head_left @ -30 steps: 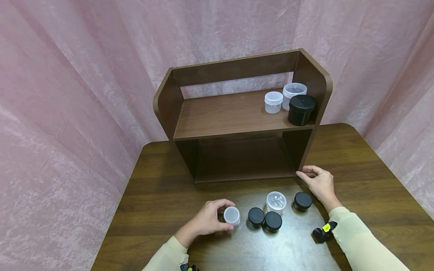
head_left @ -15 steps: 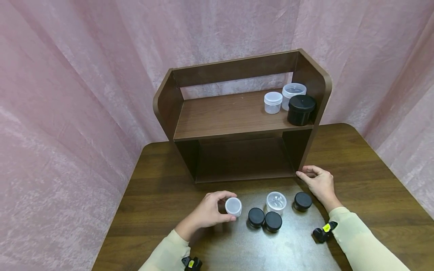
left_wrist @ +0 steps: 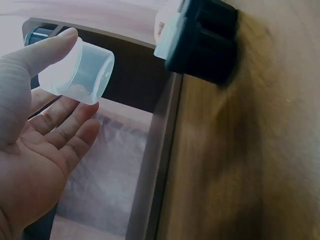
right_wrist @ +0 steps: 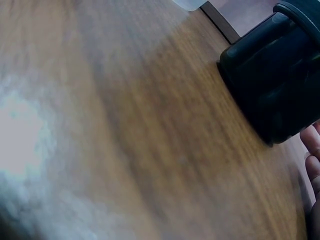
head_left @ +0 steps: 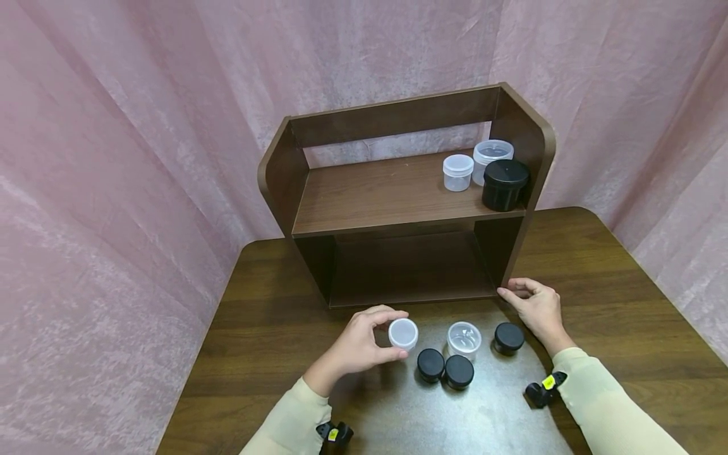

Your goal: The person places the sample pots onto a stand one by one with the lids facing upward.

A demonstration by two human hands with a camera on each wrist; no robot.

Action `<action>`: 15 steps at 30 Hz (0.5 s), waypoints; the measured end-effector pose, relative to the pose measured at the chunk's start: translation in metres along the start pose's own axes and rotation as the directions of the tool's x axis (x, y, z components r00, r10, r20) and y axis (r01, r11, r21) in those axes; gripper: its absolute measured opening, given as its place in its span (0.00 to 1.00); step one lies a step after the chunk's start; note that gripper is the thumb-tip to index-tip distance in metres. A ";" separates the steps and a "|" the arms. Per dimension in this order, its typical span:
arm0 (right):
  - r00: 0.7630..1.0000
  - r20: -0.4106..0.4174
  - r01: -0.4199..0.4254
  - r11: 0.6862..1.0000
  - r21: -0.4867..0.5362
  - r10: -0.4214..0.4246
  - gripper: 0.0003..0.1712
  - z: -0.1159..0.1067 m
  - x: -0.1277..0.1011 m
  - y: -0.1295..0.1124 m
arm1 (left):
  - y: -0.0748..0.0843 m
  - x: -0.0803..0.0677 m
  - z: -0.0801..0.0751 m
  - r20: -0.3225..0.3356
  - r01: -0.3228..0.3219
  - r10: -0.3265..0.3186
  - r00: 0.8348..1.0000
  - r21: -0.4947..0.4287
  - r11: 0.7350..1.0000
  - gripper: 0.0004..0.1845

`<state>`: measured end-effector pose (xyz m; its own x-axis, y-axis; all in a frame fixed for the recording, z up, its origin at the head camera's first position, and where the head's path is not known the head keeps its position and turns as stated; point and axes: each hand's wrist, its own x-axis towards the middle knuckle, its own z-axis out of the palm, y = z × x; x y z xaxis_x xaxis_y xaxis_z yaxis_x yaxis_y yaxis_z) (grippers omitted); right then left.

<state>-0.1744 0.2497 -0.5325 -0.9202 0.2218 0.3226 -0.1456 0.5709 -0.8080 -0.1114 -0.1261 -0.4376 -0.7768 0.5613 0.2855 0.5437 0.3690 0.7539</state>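
Note:
My left hand (head_left: 358, 344) holds a small translucent jar with a white lid (head_left: 403, 335) between thumb and fingers, above the table. In the left wrist view, the jar's clear body (left_wrist: 92, 70) shows sideways past the thumb, the other fingers half spread. At the shelf unit's (head_left: 409, 221) lower right corner rests my right hand (head_left: 537, 309), thumb and fingertips touching the side panel, fingers loosely bent. Close to it stands a black-lidded jar (head_left: 508, 338). A clear jar (head_left: 463, 339) and two more black jars, one left (head_left: 430, 364) and one right (head_left: 458, 371), stand between the hands.
On the upper shelf's right end stand a small white-lidded jar (head_left: 457, 172), a larger translucent jar (head_left: 492, 155) and a big black jar (head_left: 505, 184). The wooden table (head_left: 250, 354) carries everything. A pink curtain (head_left: 142, 158) hangs behind.
My left hand has lifted the small translucent jar and carried it forward and to the right, toward the shelf unit. The right hand stays at the shelf's corner.

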 end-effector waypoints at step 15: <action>1.000 -0.001 0.000 1.000 -0.011 0.000 0.17 0.000 0.000 0.000 | 0.036 0.033 -0.023 -0.067 -0.131 0.131 0.989 0.003 0.991 0.32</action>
<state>-0.1742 0.2498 -0.5328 -0.9198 0.2225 0.3233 -0.1421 0.5793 -0.8026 -0.1245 -0.1112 -0.3874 -0.7187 0.5538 0.4204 0.6413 0.2945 0.7085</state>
